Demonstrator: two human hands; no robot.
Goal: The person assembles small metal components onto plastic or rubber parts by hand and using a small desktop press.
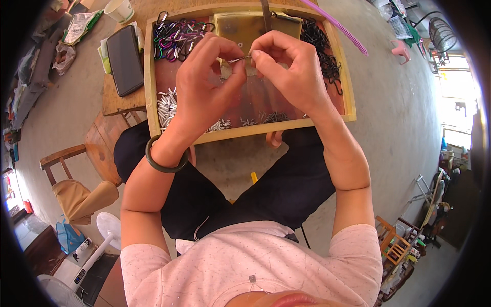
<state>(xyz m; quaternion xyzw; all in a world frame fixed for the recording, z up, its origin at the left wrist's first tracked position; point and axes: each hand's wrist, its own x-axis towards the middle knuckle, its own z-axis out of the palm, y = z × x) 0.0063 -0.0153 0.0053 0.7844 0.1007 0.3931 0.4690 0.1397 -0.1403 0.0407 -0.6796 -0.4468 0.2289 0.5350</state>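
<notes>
Above the middle of a shallow wooden tray (240,133), my two hands meet at the fingertips. My left hand (207,84) pinches a small, slim silvery piece (237,60) between thumb and forefinger. Close against its end, the fingers of my right hand (294,69) are pinched together; whatever they grip is too small to name. Coloured carabiners (176,43) are piled in the tray's far left corner, black carabiner bodies (322,46) along its right side. Small silvery pins (166,107) lie near left, and tiny dark parts (273,117) along the near edge.
A metal block or plate (230,25) with an upright bar (266,15) stands at the tray's far side. Left of the tray, a phone (125,61) and a paper cup (119,10) rest on a wooden table. A purple strip (337,25) sticks out at far right.
</notes>
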